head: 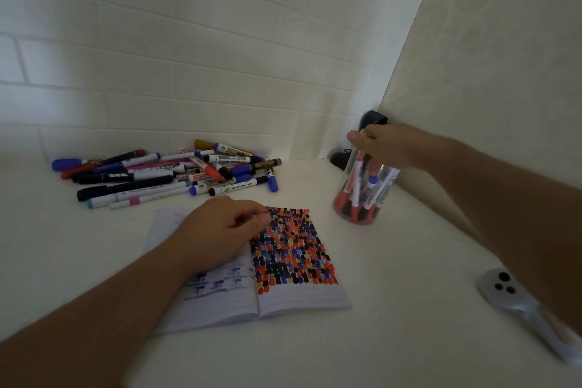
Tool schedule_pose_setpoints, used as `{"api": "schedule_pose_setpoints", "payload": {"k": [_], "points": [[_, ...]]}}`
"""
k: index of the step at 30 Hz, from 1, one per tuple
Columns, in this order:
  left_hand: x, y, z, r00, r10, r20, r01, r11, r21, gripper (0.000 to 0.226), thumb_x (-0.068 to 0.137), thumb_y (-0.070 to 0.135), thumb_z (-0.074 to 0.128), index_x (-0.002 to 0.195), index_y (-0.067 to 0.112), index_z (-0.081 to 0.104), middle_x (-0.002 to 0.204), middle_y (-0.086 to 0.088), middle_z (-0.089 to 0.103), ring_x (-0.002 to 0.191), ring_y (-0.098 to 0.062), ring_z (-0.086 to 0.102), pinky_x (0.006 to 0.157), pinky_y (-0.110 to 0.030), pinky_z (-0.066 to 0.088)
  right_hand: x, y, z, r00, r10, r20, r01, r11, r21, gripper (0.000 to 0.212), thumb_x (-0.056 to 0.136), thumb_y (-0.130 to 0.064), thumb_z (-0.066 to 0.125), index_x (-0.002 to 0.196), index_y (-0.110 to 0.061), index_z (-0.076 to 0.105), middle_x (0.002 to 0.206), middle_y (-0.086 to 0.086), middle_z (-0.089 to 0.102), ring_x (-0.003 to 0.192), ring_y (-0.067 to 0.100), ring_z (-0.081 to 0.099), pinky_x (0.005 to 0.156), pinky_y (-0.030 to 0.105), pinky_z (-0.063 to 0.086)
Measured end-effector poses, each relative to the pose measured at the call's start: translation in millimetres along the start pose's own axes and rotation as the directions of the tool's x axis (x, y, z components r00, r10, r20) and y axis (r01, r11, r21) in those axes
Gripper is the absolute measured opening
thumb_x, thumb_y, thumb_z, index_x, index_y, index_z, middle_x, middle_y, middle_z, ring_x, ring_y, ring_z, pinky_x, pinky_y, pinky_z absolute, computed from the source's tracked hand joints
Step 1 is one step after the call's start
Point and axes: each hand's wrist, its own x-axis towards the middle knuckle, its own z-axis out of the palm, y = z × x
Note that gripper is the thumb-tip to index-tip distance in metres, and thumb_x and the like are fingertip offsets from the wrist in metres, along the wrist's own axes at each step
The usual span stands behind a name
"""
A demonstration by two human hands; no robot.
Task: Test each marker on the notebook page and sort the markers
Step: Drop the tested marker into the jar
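An open notebook (299,296) lies on the white table, its right page covered with red, blue, black and yellow marks. My left hand (220,230) rests on the left page, fingers curled, thumb and forefinger pinched near the spine, nothing visible in them. My right hand (384,145) grips the top of a clear jar (362,195) to the right of the notebook. The jar holds several markers and leans to the left. A pile of markers (170,173) lies behind the notebook near the wall.
A white tiled wall runs behind the pile, and a plain wall closes the right side. A black object (374,120) sits in the corner behind the jar. A white handheld device (516,302) with dark buttons lies at the right, partly under my right forearm.
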Motion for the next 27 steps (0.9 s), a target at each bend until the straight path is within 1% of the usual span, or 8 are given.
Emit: {"api": "schedule_pose_setpoints", "payload": {"k": [2,3,7,9,13,18,22,27], "points": [[0.3,0.6,0.3,1.000,-0.001,0.009,0.001,1.000,0.000,0.035,0.100,0.058,0.044,0.118,0.042,0.069,0.088,0.016,0.070,0.083,0.000,0.060,0.080,-0.029,0.048,-0.4,2.9,-0.1,0.996,0.020,0.083,-0.010,0.993,-0.121,0.101,0.086,-0.089,0.016,0.161,-0.022,0.024,0.160,0.015,0.040,0.134,0.037,0.052,0.107,0.048,0.046],[0.9,0.8,0.3,1.000,-0.003,0.013,0.003,1.000,-0.004,0.034,0.100,0.058,0.044,0.118,0.042,0.069,0.088,0.016,0.070,0.084,0.000,0.060,0.081,-0.029,0.049,-1.6,4.0,-0.2,0.996,0.043,0.083,-0.037,0.997,-0.071,0.110,0.079,-0.095,0.009,0.160,-0.023,0.026,0.159,0.015,0.041,0.134,0.038,0.051,0.109,0.051,0.043],[1.4,-0.5,0.8,1.000,-0.004,0.012,0.004,1.000,-0.004,0.035,0.100,0.058,0.044,0.117,0.042,0.070,0.085,0.014,0.070,0.081,-0.002,0.062,0.081,-0.030,0.051,4.3,11.9,1.3,0.991,0.088,-0.100,-0.071,0.984,0.164,0.079,0.092,-0.082,0.033,0.133,-0.016,0.051,0.114,0.011,0.067,0.098,0.030,0.065,0.097,0.049,0.053],[0.8,-1.3,0.8,1.000,-0.008,0.011,0.008,1.000,-0.004,0.038,0.099,0.060,0.044,0.118,0.041,0.070,0.084,0.013,0.070,0.080,-0.003,0.062,0.081,-0.032,0.053,7.4,13.1,-0.5,0.994,0.083,-0.069,-0.067,0.977,0.203,0.077,0.091,-0.082,0.038,0.114,-0.014,0.064,0.099,0.009,0.073,0.089,0.026,0.069,0.092,0.043,0.055],[1.1,-1.3,0.3,1.000,-0.007,0.009,0.007,1.000,-0.012,0.043,0.097,0.063,0.044,0.121,0.040,0.071,0.087,0.015,0.071,0.083,-0.003,0.063,0.085,-0.035,0.054,7.0,4.5,-5.5,0.968,0.038,0.249,-0.104,0.960,0.258,0.085,0.089,-0.085,0.034,0.093,-0.014,0.081,0.088,0.006,0.079,0.095,0.027,0.072,0.094,0.041,0.050],[1.2,-2.0,0.6,1.000,0.008,0.011,-0.008,1.000,-0.029,0.037,0.098,0.060,0.048,0.117,0.041,0.074,0.084,0.023,0.070,0.082,0.002,0.063,0.080,-0.029,0.051,4.9,-7.8,-23.1,0.800,0.070,0.595,-0.184,0.974,0.132,0.093,0.083,-0.090,0.040,0.117,-0.011,0.078,0.118,0.008,0.076,0.107,0.028,0.071,0.089,0.041,0.051],[0.8,0.7,-0.6,1.000,0.002,0.012,-0.002,1.000,-0.026,0.035,0.098,0.056,0.051,0.121,0.040,0.072,0.092,0.025,0.069,0.088,0.007,0.061,0.086,-0.027,0.050,12.1,-22.9,-19.8,0.804,0.127,0.580,-0.187,0.981,0.045,0.096,0.080,-0.093,0.035,0.103,-0.012,0.080,0.104,0.004,0.080,0.105,0.026,0.074,0.112,0.055,0.043],[0.1,1.3,-1.1,1.000,0.001,0.008,0.000,1.000,-0.022,0.032,0.099,0.053,0.053,0.121,0.040,0.072,0.094,0.022,0.071,0.088,0.004,0.062,0.089,-0.029,0.052,13.7,-14.6,-11.0,0.905,0.102,0.414,-0.138,0.989,0.057,0.077,0.087,-0.084,0.045,0.097,-0.014,0.076,0.085,0.008,0.079,0.078,0.021,0.074,0.096,0.046,0.057]]}}
